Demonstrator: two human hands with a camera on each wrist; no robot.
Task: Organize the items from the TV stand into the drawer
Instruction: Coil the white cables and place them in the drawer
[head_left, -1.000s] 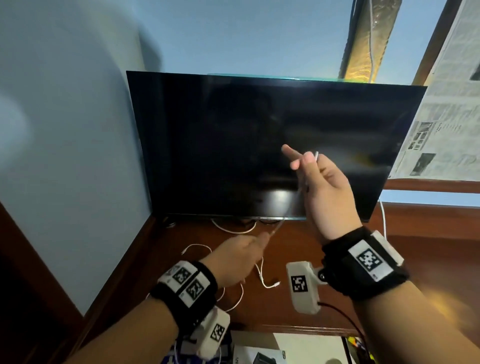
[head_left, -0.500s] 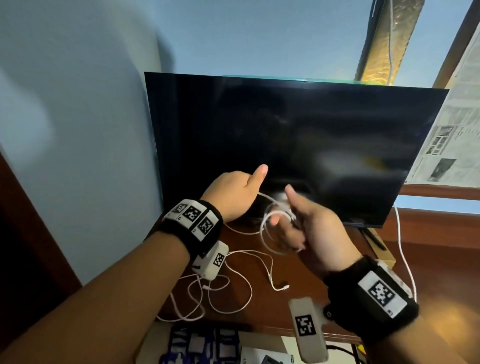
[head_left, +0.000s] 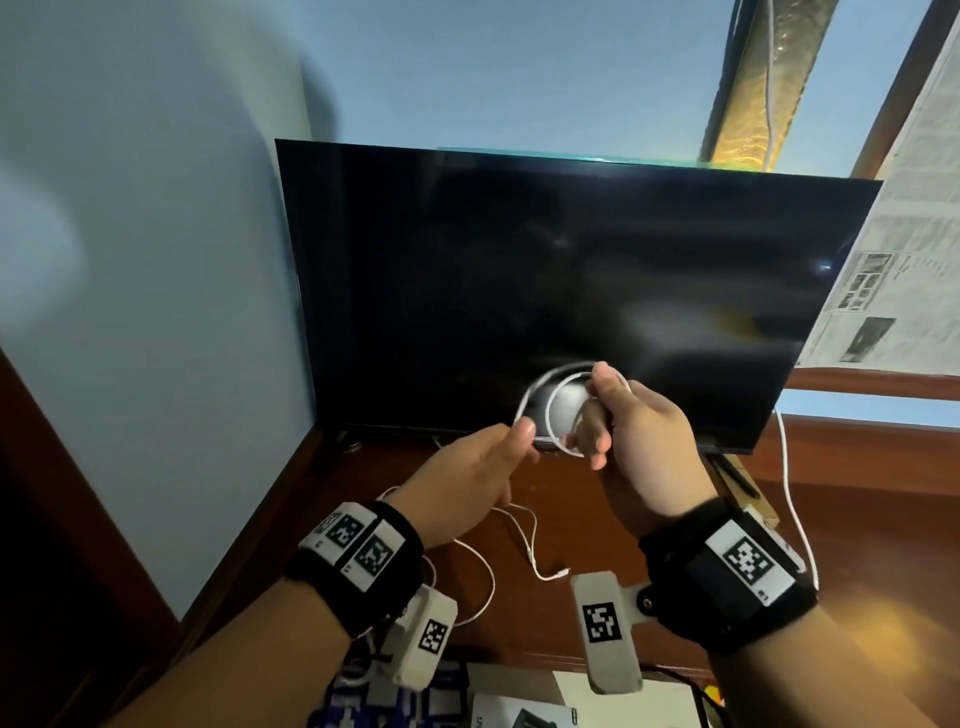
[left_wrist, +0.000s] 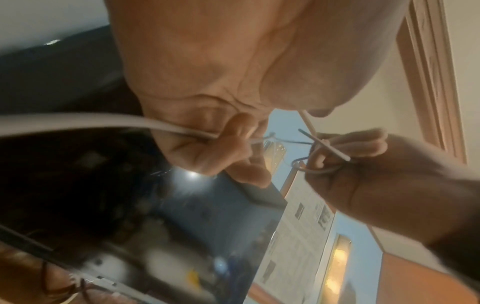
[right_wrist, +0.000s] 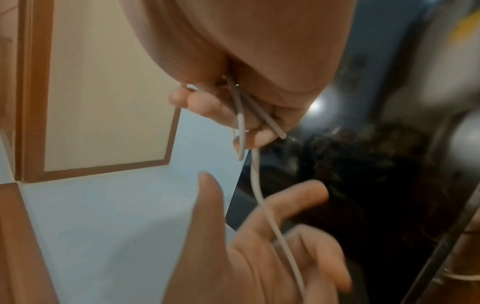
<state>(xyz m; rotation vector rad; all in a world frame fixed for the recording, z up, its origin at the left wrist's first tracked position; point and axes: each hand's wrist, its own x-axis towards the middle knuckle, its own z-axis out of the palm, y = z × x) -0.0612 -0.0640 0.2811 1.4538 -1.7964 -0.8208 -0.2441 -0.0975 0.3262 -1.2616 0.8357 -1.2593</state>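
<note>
Both hands hold the white cable (head_left: 545, 395) up in front of the TV (head_left: 571, 291). The right hand (head_left: 644, 436) grips its loops at 3 o'clock; the left hand (head_left: 467, 478) pinches it at 9 o'clock.

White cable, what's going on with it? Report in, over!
Right hand grips the coiled loops of the white cable. Left hand pinches the strand, feeding the coil. Loose end trails on the TV stand. Nothing in the way.
</note>
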